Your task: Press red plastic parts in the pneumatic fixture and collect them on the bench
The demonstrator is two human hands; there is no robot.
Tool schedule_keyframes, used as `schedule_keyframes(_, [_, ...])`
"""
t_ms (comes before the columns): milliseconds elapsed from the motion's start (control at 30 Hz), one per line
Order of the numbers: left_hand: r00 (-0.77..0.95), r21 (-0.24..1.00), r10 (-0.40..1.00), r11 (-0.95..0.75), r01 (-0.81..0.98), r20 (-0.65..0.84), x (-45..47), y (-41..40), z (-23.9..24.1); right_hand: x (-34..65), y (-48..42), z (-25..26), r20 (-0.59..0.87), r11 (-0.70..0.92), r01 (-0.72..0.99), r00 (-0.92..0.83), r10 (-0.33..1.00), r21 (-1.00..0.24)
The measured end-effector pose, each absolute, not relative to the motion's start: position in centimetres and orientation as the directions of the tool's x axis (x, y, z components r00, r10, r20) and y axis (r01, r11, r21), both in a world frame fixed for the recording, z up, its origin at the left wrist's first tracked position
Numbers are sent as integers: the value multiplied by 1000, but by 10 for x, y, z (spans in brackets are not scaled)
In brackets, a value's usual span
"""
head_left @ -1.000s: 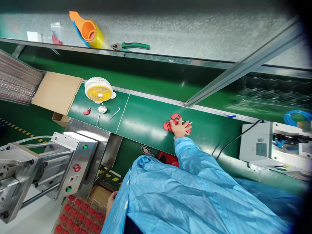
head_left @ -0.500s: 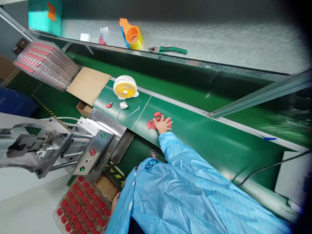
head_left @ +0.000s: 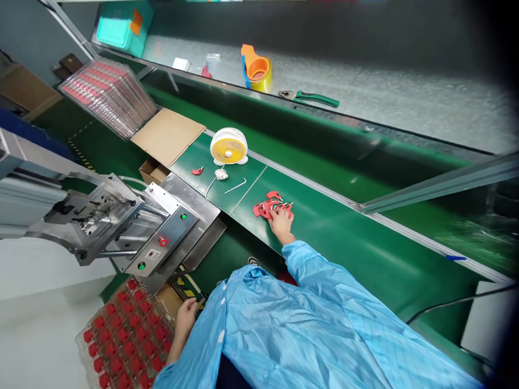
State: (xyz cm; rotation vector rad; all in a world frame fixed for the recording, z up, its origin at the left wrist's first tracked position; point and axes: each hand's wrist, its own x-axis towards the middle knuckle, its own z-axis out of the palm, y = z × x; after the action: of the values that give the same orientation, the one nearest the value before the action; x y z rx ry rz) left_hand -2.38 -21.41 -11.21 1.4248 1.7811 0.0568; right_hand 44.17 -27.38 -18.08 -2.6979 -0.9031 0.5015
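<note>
My right hand (head_left: 280,221) reaches out in a blue sleeve to the green conveyor belt (head_left: 348,243). Its fingers are drawn together on the near side of a small pile of red plastic parts (head_left: 271,205) with metal pins. My left hand (head_left: 185,320) is low at the bottom, curled on the right edge of a clear tray (head_left: 125,337) filled with rows of red parts. The tray lies beside a metal press machine (head_left: 121,227).
A small yellow and white fan (head_left: 229,147), a lone red part (head_left: 197,171), a hex key (head_left: 235,187) and a cardboard sheet (head_left: 168,136) lie on the belt's left. A stack of trays (head_left: 107,97) is behind. Pliers (head_left: 310,98), tape rolls (head_left: 256,70) and a teal box (head_left: 124,28) rest on the far shelf.
The view has swung left and down. My right hand has gone from lying flat over the red pile to its near edge with fingers gathered. My left hand shows more at the tray.
</note>
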Motion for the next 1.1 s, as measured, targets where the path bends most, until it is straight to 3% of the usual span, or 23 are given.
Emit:
schedule_keyframes(133, [217,716,880,176,675,-422,15,-182,-110,420,-275,-165,25,-541,659,646,763,-522])
schedule_keyframes(267, [454,860,868,-66,506,-200,84,-165,-80,387,-262,-138,291,-248,735,520,803,-631])
schedule_keyframes(400, [576,910,816,-269,315,42,142,-164,-49,353,-242,-105,419,16,707,401,814,-707])
schedule_keyframes(533, [561,920,812,-330,214,161,154,-170,-31,317,-226,-82,415,181,581,300,859,-794])
schedule_keyframes(700, [378,925,893,-333,185,246,122,-166,-32,266,-200,-72,393,299,389,188,900,-871])
schedule_keyframes(933, [152,876,913,-406,260,378,49,-112,-27,196,-147,-51,229,232,197,-39,973,-953])
schedule_keyframes(1100, [198,619,789,-587,522,581,-16,-29,16,169,-108,-55,23,29,92,-71,997,-995])
